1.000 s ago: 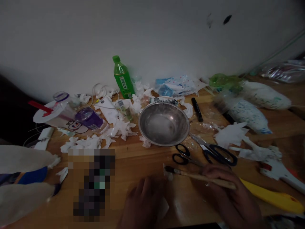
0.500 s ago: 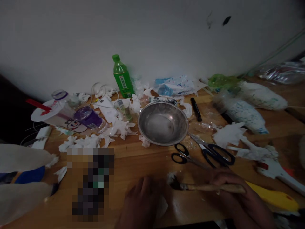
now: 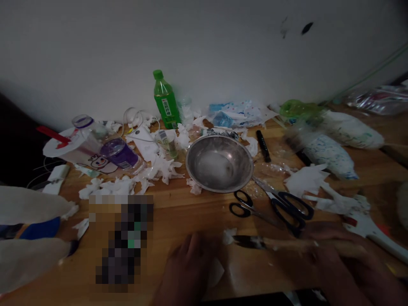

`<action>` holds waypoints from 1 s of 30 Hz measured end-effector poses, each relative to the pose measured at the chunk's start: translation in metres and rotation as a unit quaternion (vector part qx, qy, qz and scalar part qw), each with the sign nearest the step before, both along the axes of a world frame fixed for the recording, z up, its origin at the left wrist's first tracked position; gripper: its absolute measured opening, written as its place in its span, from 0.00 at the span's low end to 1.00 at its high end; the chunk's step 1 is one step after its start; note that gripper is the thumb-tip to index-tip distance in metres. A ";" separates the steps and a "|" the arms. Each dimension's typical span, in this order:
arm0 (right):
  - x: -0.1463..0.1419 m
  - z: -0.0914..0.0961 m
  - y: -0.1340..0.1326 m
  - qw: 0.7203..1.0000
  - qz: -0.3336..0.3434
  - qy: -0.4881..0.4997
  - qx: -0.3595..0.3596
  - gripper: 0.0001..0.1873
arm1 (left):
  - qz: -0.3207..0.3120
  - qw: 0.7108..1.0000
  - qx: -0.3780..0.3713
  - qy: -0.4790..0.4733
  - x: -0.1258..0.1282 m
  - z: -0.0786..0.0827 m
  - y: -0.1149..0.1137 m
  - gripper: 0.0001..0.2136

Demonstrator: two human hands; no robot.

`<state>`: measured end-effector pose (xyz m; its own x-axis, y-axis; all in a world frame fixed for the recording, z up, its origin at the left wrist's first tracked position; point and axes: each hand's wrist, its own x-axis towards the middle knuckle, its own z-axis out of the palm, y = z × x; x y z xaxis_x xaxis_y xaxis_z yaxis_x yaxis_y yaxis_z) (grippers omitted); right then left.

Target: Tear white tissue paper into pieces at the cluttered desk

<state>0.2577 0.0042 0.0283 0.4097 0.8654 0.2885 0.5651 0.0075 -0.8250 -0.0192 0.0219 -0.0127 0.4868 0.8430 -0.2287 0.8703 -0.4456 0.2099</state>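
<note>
the right hand (image 3: 338,263) is gripping the wooden handle of a paintbrush (image 3: 280,243), fingers wrapped closed around it, and the brush is lying nearly level above the wooden table (image 3: 191,212) with its dark bristles pointing left. the left hand (image 3: 188,272) is resting flat, fingers loosely spread and holding nothing, on a pale sheet of paper (image 3: 219,272) near the table's front edge. a small scrap of white tissue (image 3: 228,236) is lying just beside the bristle tip. behind the brush, two pairs of black-handled scissors (image 3: 274,206) are lying close together. a steel bowl (image 3: 219,163) is standing beyond them; it is showing only a whitish film at the bottom. a green plastic bottle (image 3: 166,102) is standing upright by the wall, holding a pale liquid. a clear cup with a purple lid (image 3: 119,153) is lying tilted among torn tissue (image 3: 159,168); its contents are too dim to tell.
</note>
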 end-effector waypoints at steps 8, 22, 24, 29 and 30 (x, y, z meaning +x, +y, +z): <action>-0.022 -0.002 0.014 1.000 0.012 -0.019 -0.020 0.11 | 0.002 0.996 0.065 -0.061 -0.007 -0.005 -0.006 0.33; -0.035 -0.006 0.028 0.998 0.057 0.032 -0.018 0.07 | -0.072 0.977 0.166 -0.109 -0.008 -0.007 -0.010 0.30; -0.035 -0.009 0.029 0.998 0.057 0.036 -0.013 0.07 | -0.069 0.978 0.164 -0.106 -0.007 -0.011 -0.011 0.32; -0.033 -0.015 0.030 0.998 0.054 0.032 -0.028 0.08 | -0.067 0.981 0.145 -0.106 -0.009 -0.015 -0.012 0.32; -0.033 -0.016 0.030 0.998 0.050 0.033 -0.033 0.09 | -0.070 0.981 0.143 -0.114 -0.009 -0.015 -0.012 0.31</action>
